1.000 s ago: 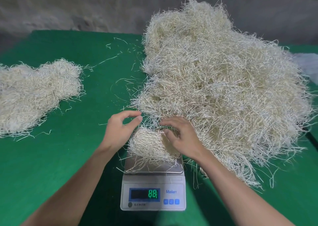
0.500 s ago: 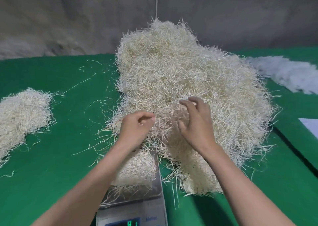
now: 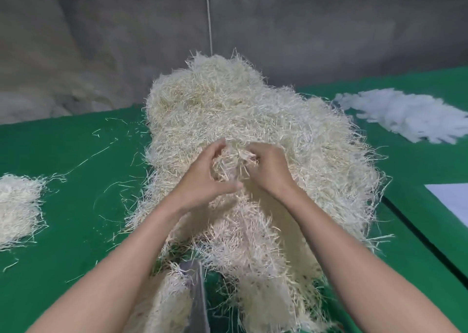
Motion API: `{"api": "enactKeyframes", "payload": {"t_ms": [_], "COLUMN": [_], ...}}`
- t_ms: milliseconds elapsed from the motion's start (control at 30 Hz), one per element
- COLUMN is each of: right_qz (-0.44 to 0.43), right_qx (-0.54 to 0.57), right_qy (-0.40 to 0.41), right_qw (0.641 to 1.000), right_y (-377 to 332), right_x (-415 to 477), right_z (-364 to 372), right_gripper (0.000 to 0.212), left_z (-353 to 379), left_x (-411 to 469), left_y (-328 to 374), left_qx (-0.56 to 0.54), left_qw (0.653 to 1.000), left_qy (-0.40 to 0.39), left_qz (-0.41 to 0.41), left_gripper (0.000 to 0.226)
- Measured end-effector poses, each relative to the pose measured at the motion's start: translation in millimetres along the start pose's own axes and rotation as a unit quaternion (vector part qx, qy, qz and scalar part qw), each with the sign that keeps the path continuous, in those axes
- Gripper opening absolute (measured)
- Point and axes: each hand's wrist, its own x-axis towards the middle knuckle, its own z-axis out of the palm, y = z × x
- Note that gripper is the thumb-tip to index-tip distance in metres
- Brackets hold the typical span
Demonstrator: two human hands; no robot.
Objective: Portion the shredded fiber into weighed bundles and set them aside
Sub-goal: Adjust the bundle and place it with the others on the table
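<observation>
Head camera view, looking down along my two bare forearms. Nearest me, the scale's metal pan (image 3: pixel 193 286) shows at the bottom edge with a small tuft of fiber (image 3: pixel 167 305) on it; its display is out of frame. Just beyond, my left hand (image 3: pixel 202 178) and right hand (image 3: pixel 269 171) are cupped together, fingers curled, pinching a clump of strands from the big pile of shredded fiber (image 3: pixel 240 130) on the green table (image 3: pixel 76 193). Set-aside fiber (image 3: pixel 17 206) lies at far left. Most of the pile looks unportioned, so much work remains, I judge.
</observation>
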Motion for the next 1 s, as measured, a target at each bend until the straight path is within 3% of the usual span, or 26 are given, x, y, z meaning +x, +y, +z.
{"api": "enactKeyframes", "payload": {"t_ms": [67,133,167,267,300,333,433,467,567,667,733,800,867,933,1000], "right_qz": [-0.036,-0.079,-0.103,-0.138,-0.132,-0.117,-0.058,-0.044,-0.029,0.005,0.021,0.035,0.052,0.067,0.066], "right_qx": [0.04,0.067,0.089,0.175,0.207,0.239,0.284,0.274,0.208,0.157,0.07,0.025,0.034,0.057,0.019], "right_qy": [0.024,0.03,0.029,-0.063,-0.102,-0.115,-0.049,-0.069,-0.212,-0.18,-0.145,-0.138,-0.115,-0.098,-0.078], "right_qw": [0.998,0.994,0.99,0.973,0.964,0.957,0.956,0.958,0.954,0.971,0.987,0.99,0.991,0.991,0.995], "right_y": [-19,-39,-49,-74,-77,-76,-57,-50,-35,-25,-13,2,27,55,76], "right_x": [19,33,38,53,60,66,79,80,75,70,68,66,64,64,59], "right_z": [-17,-30,-35,-47,-52,-59,-71,-67,-32,5,23,31,28,16,3], "right_gripper": [0.029,0.031,0.029,0.037,0.046,0.052,0.057,0.065,0.114,0.134,0.129,0.117,0.1,0.068,0.06], "left_z": [4,9,12,16,14,10,-9,-14,-20,-28,-36,-44,-55,-68,-74], "left_x": [2,8,14,35,42,49,70,77,92,101,103,103,105,101,95], "left_y": [5,14,18,31,34,35,32,32,32,33,34,31,19,7,-1], "left_qx": [0.011,-0.004,-0.021,-0.079,-0.099,-0.132,-0.265,-0.29,-0.289,-0.282,-0.379,-0.492,-0.513,-0.441,-0.352], "left_qw": [0.999,0.996,0.995,0.989,0.986,0.978,0.931,0.918,0.9,0.896,0.874,0.825,0.797,0.816,0.846], "left_qy": [0.028,0.082,0.101,0.122,0.135,0.156,0.22,0.235,0.278,0.294,0.263,0.238,0.276,0.319,0.337], "left_qz": [-0.02,-0.02,-0.011,-0.003,-0.013,-0.034,-0.121,-0.134,-0.168,-0.177,-0.153,-0.141,-0.158,-0.192,-0.217], "left_gripper": [0.114,0.113,0.1,0.017,0.011,0.015,0.015,0.015,0.033,0.032,0.02,0.029,0.03,0.029,0.024]}}
